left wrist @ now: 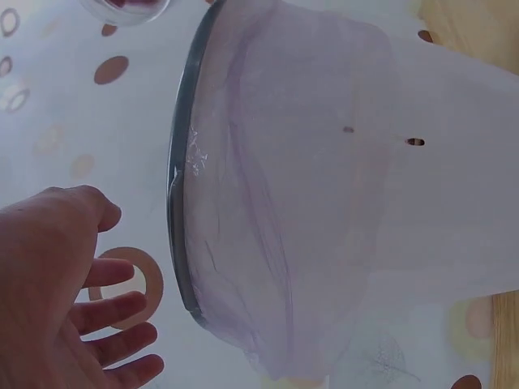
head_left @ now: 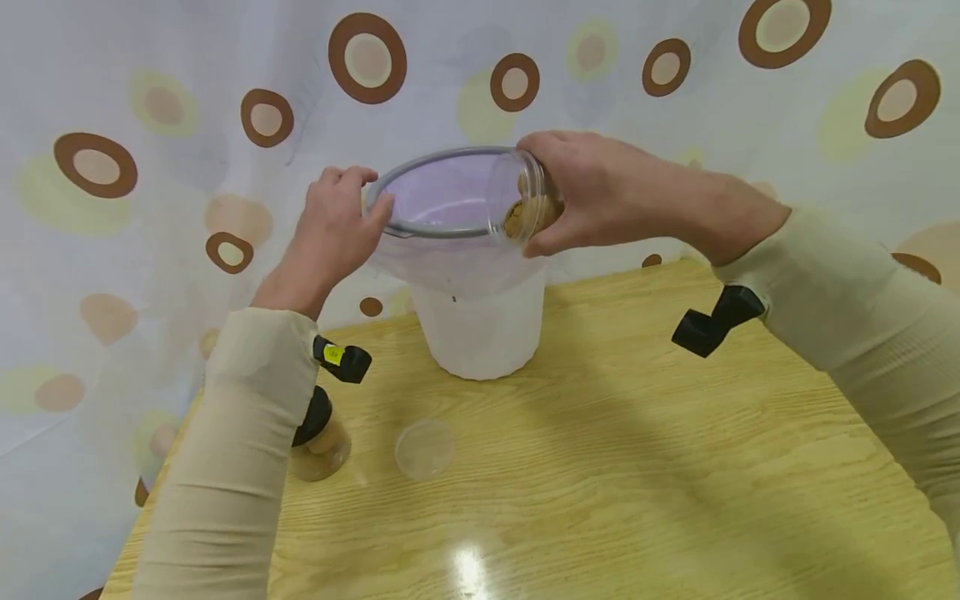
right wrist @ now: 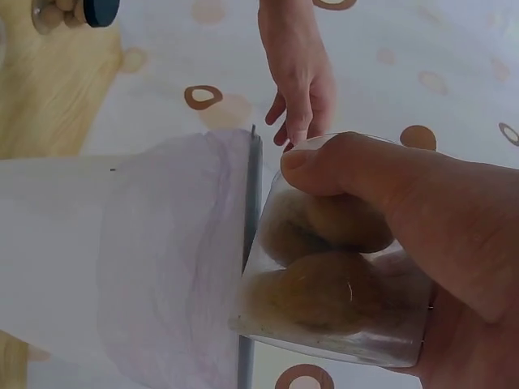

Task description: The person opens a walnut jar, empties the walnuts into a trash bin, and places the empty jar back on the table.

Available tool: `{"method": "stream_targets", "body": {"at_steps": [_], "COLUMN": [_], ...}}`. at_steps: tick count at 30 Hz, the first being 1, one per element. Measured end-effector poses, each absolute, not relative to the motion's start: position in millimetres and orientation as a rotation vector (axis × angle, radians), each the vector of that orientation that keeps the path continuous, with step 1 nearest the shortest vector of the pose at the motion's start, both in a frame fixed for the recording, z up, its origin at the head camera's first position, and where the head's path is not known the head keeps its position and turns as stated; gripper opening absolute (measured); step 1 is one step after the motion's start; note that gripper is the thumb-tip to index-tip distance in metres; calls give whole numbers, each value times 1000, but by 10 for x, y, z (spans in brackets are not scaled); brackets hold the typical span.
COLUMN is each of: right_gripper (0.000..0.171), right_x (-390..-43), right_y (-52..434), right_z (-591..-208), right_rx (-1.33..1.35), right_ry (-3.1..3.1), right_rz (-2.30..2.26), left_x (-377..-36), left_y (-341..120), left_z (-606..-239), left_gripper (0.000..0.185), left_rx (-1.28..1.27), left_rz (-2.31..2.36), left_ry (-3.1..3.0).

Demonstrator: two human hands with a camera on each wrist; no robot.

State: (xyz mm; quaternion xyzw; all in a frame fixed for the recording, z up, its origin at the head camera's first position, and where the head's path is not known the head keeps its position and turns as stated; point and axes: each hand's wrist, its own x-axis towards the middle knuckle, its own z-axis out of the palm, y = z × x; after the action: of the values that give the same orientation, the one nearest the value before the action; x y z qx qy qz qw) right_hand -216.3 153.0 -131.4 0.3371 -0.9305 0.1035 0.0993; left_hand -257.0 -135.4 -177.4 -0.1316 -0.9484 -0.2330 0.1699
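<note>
Head view: the step in hand appears to be tipping a small clear jar [head_left: 525,204] of brown lumps over the mouth of a tall white container [head_left: 480,321] fitted with a grey-rimmed, pale purple mesh strainer [head_left: 442,196]; the right hand [head_left: 592,192] has its fingers and thumb wrapped around the jar, which lies on its side at the right edge of the strainer rim, while the left hand [head_left: 333,225] touches the rim's left edge with loosely bent fingers and grips nothing. The container stands on a wooden table [head_left: 637,467]; in front of it lies 1 clear lid [head_left: 425,448], and to its front-left stands a second jar with a dark cap [head_left: 318,437], partly hidden by the sleeve. The next move probably calls for a steeper tilt, with the jar's mouth kept inside the rim and the strainer steadied. Left wrist view: the left hand [left wrist: 61,292] is open, its fingers apart and just beside the strainer [left wrist: 268,203]; the mesh sags into the container [left wrist: 454,186], and no contents show through it. Right wrist view: the right hand [right wrist: 422,235] clamps the jar [right wrist: 332,275], whose open end touches the strainer rim [right wrist: 250,235]; at least 3 brown lumps [right wrist: 324,296] lie inside, none yet in the mesh. The capped jar [right wrist: 77,12] stands beyond the container [right wrist: 57,243].
</note>
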Motion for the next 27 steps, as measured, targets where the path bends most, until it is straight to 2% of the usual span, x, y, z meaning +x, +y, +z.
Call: {"method": "stream_targets", "body": {"at_steps": [12,27], "right_gripper": [79,72], "right_x": [-2545,-2889], "right_y": [1433,1312], "right_z": [-1120,-1121], "right_rx": [897,803], "right_ry": [-2811,-2828], "right_rz": [90,-112], "left_x": [-2859,-2968], "left_y": [-1176,-1025], "left_z": [-1675,-1779], "left_gripper": [62,77], "left_rx": [-364,-307], "left_rz": [-551,-609], "left_ry": [-2937,-3000]}}
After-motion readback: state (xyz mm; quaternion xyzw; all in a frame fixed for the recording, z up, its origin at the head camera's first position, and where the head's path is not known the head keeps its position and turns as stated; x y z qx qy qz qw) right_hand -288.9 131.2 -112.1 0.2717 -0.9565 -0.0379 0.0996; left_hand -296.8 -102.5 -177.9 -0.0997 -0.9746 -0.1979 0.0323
